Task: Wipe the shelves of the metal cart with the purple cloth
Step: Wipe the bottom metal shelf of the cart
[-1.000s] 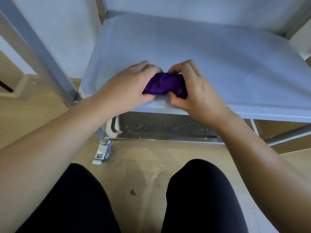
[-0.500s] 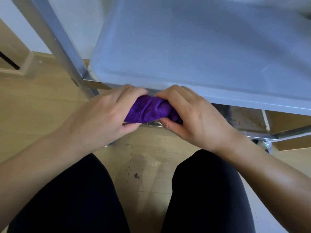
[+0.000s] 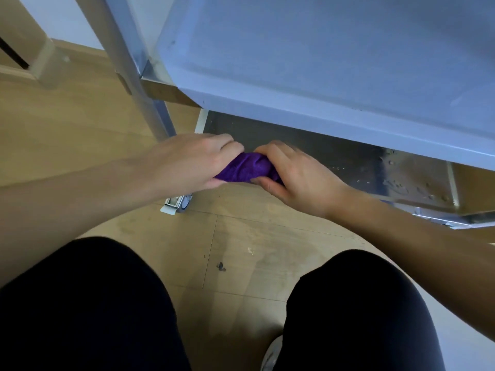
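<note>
The purple cloth (image 3: 245, 167) is bunched into a roll between both hands. My left hand (image 3: 192, 162) grips its left end and my right hand (image 3: 292, 175) grips its right end. They hold it at the front left edge of the cart's bottom shelf (image 3: 348, 162), a bare metal tray with specks and droplets on its right part. Above it the middle shelf (image 3: 321, 57) of the metal cart looks pale blue-grey and smooth.
A cart leg (image 3: 131, 73) rises at the left, with a caster wheel (image 3: 178, 203) just below my left hand. Wooden floor (image 3: 241, 250) lies between cart and my knees (image 3: 88, 303), which are in dark trousers. A small dark spot marks the floor.
Both hands have moved the rolled cloth down from the front edge of the middle shelf to the bottom shelf's front left. My view has tilted lower.
</note>
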